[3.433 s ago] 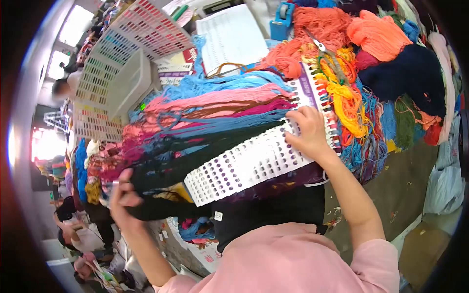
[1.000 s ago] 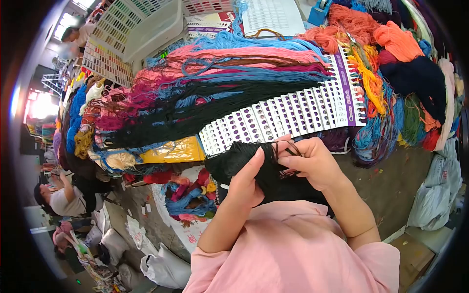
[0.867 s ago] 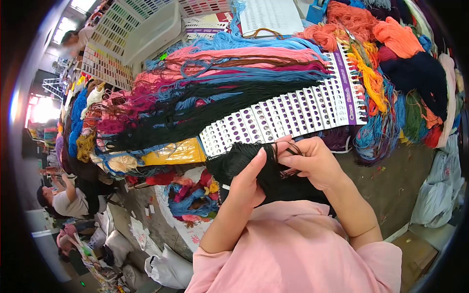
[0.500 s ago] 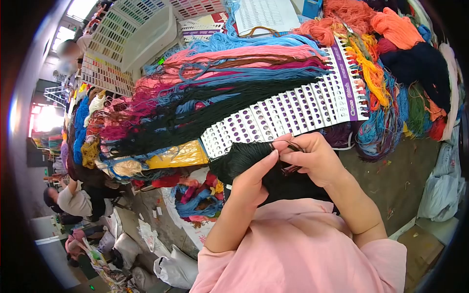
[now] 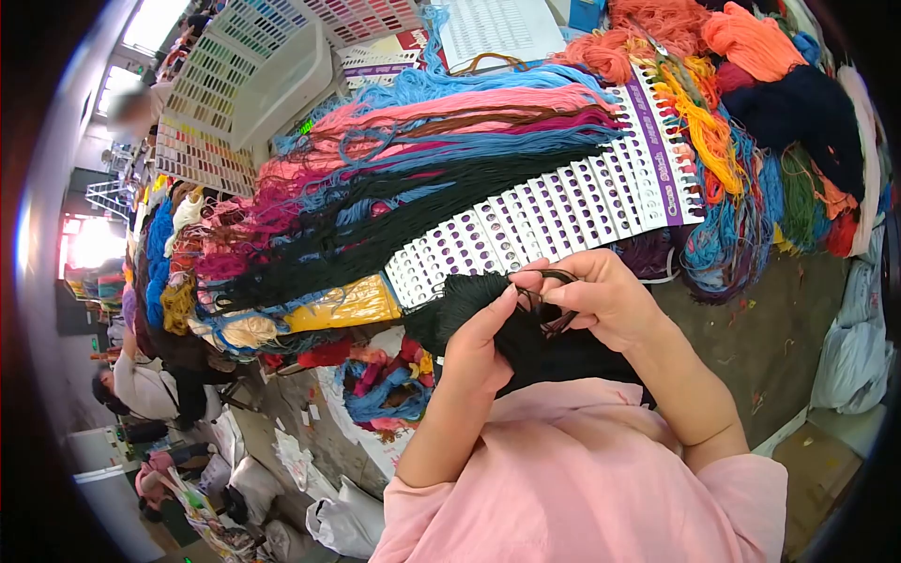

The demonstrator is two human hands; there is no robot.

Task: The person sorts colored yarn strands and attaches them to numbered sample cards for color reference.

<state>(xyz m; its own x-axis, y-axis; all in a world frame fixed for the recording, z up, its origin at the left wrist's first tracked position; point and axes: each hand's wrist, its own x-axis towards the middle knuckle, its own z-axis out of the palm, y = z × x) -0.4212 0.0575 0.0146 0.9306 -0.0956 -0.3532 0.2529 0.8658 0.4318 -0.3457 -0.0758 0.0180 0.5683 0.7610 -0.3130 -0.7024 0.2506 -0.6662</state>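
Observation:
A thick skein of black thread (image 5: 462, 298) lies in my left hand (image 5: 481, 340), whose fingers are closed on it, thumb and fingertip pinching at its right end. My right hand (image 5: 605, 293) is closed on a loop of dark strands (image 5: 561, 324) just to the right, and its fingertips nearly meet the left thumb. Where the strands join the skein is hidden by the fingers. Beyond both hands lie overlapping white thread cards (image 5: 526, 223) with rows of punched holes and a purple band (image 5: 654, 155).
Long black threads (image 5: 375, 225) and pink threads (image 5: 450, 105) stretch left across the table. Loose orange yarn (image 5: 755, 45) and navy yarn (image 5: 798, 111) pile up at right. A white plastic bin (image 5: 291, 89) and colour charts (image 5: 221, 80) stand behind. A seated person (image 5: 145, 385) is at far left.
My right hand has drawn slightly back from the left one, and the dark loop now shows more openly between its fingers. My left hand keeps its grip on the black skein.

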